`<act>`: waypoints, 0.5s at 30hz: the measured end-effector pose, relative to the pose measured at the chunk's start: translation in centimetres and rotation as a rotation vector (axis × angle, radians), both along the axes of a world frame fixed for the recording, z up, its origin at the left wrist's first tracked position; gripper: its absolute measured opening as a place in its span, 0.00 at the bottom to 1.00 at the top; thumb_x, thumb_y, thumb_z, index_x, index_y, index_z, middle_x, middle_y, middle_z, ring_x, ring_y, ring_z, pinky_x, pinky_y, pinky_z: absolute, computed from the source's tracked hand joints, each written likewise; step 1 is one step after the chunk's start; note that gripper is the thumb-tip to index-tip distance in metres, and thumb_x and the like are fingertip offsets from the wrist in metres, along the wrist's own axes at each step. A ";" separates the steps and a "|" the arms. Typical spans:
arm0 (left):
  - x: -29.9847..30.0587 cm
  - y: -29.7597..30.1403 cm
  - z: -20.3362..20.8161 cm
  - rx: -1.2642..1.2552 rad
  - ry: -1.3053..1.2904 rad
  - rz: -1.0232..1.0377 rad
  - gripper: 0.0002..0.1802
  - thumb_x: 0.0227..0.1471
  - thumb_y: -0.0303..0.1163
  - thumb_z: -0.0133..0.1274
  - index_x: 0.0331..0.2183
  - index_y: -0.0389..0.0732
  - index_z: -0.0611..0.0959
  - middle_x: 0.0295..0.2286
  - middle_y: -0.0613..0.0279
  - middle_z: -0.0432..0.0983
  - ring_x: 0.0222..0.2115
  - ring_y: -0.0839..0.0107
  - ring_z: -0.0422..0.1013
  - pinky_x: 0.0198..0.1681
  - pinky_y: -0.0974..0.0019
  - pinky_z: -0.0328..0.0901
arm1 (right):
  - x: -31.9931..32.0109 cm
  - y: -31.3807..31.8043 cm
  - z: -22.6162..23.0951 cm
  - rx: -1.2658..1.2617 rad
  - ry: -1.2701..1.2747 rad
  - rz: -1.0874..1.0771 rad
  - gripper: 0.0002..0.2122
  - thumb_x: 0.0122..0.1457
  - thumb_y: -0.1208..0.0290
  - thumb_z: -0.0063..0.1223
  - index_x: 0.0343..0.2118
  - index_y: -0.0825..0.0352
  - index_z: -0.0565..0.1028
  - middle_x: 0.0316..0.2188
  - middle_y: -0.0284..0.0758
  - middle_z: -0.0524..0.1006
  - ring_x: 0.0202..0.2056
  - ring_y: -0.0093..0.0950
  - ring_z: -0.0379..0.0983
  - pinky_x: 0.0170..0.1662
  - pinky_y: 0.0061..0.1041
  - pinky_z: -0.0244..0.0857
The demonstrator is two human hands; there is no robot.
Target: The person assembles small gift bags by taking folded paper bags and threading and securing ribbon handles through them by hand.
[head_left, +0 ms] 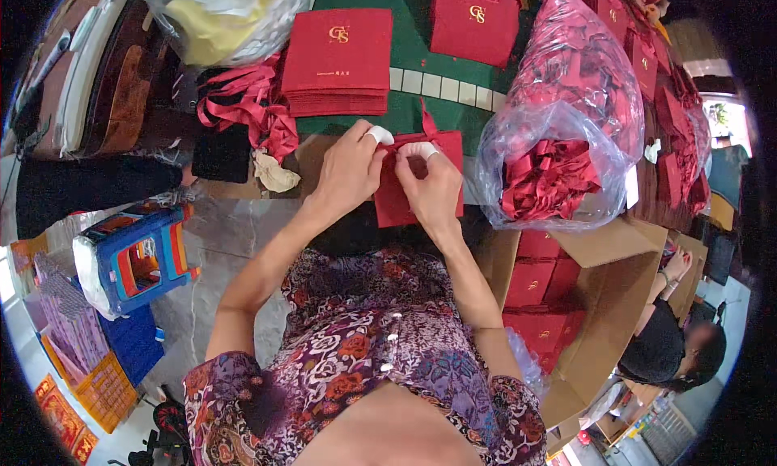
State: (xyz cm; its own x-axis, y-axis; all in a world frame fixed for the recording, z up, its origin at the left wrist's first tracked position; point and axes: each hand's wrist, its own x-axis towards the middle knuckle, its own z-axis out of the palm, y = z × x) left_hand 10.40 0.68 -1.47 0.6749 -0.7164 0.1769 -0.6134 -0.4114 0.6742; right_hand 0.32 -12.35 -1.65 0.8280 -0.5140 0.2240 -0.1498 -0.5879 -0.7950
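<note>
A flat red pouch (pixel 395 205) lies at the near edge of the table, in front of my body. My left hand (pixel 350 168) pinches at its upper left edge with bent fingers. My right hand (pixel 433 187) curls over the middle of the pouch, thumb and forefinger pressed together near the same upper edge. White covers wrap a fingertip on each hand. A short red ribbon (pixel 427 118) sticks up beyond the pouch's top, between and above my hands. What exactly lies between the fingertips is too small to make out.
Beyond my hands stands a stack of red pouches (pixel 340 61), with loose red ribbons (pixel 257 114) to its left. A clear bag of red ribbons (pixel 558 167) lies right, above a cardboard box (pixel 603 304) of red pouches. A blue stool (pixel 133 260) stands left. Another person (pixel 672 345) sits right.
</note>
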 end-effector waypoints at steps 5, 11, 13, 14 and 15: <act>-0.3 0.0 -0.2 0.011 0.115 -0.020 0.08 0.54 0.25 0.52 0.38 0.36 0.78 0.32 0.48 0.77 0.35 0.47 0.75 0.38 0.52 0.70 | -0.1 0.6 0.8 0.029 0.086 -0.035 0.05 0.54 0.76 0.60 0.33 0.69 0.78 0.26 0.39 0.80 0.27 0.29 0.80 0.33 0.27 0.71; -0.8 -0.4 0.5 -0.150 0.138 -0.019 0.07 0.55 0.23 0.50 0.38 0.34 0.75 0.31 0.44 0.77 0.33 0.43 0.75 0.35 0.47 0.69 | -0.1 1.1 2.1 0.096 0.091 -0.116 0.06 0.54 0.75 0.62 0.32 0.69 0.77 0.26 0.40 0.81 0.28 0.29 0.80 0.33 0.27 0.71; -0.6 -0.3 0.5 -0.153 0.215 -0.001 0.08 0.55 0.24 0.52 0.38 0.34 0.77 0.30 0.47 0.79 0.34 0.50 0.78 0.37 0.55 0.71 | -0.4 1.3 2.0 0.162 0.068 -0.153 0.06 0.54 0.75 0.63 0.33 0.69 0.77 0.27 0.40 0.81 0.28 0.29 0.80 0.33 0.28 0.71; -0.6 -0.4 0.7 -0.156 0.215 -0.002 0.08 0.55 0.24 0.52 0.38 0.34 0.77 0.30 0.47 0.79 0.34 0.50 0.78 0.37 0.55 0.71 | -0.9 1.2 1.9 0.123 0.069 -0.126 0.06 0.54 0.75 0.62 0.33 0.68 0.78 0.27 0.40 0.81 0.29 0.30 0.81 0.34 0.28 0.72; -0.6 -0.5 0.8 -0.142 0.226 -0.004 0.08 0.55 0.24 0.52 0.38 0.34 0.77 0.30 0.47 0.80 0.33 0.51 0.78 0.37 0.55 0.71 | -1.2 1.0 2.0 0.083 0.069 -0.100 0.05 0.55 0.75 0.61 0.34 0.68 0.78 0.28 0.40 0.81 0.31 0.31 0.81 0.35 0.29 0.72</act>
